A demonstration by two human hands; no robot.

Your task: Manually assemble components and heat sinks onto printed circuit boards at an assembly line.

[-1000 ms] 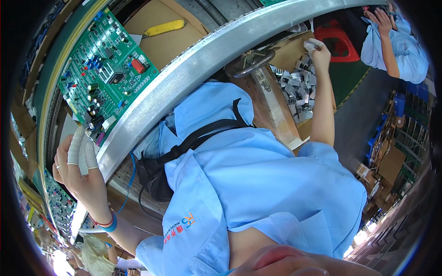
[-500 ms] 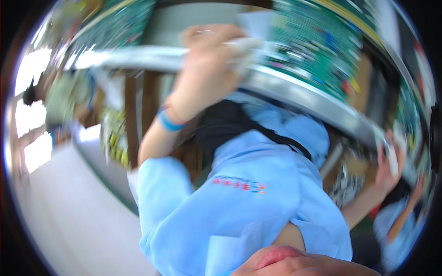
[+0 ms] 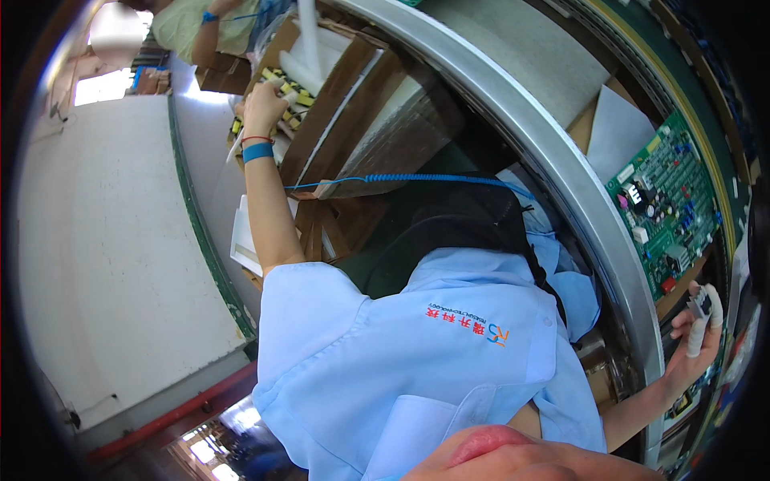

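Observation:
My left hand (image 3: 263,111), with a blue wrist strap (image 3: 257,151) on, reaches into a cardboard box (image 3: 325,112) at the upper left. Its fingers curl down among several yellow-and-black components (image 3: 298,94); whatever they grip is hidden. Over at the right edge, my right hand (image 3: 696,341) pinches a small grey-and-black component (image 3: 701,303) between fingers wearing white finger cots. Beside that hand lies a green circuit board (image 3: 670,200) full of mounted parts, behind the silver rail (image 3: 553,136) of the bench.
A coiled blue cord (image 3: 441,179) stretches from near the box to the rail. White sheet (image 3: 619,128) rests by the board. At left stands a pale panel with a green edge (image 3: 196,216). Another person's arm (image 3: 206,40) shows at the top left.
My left hand has moved from above the rail down into the box at the left. The view has turned left, and the board now appears farther right. My right hand stays at the right side.

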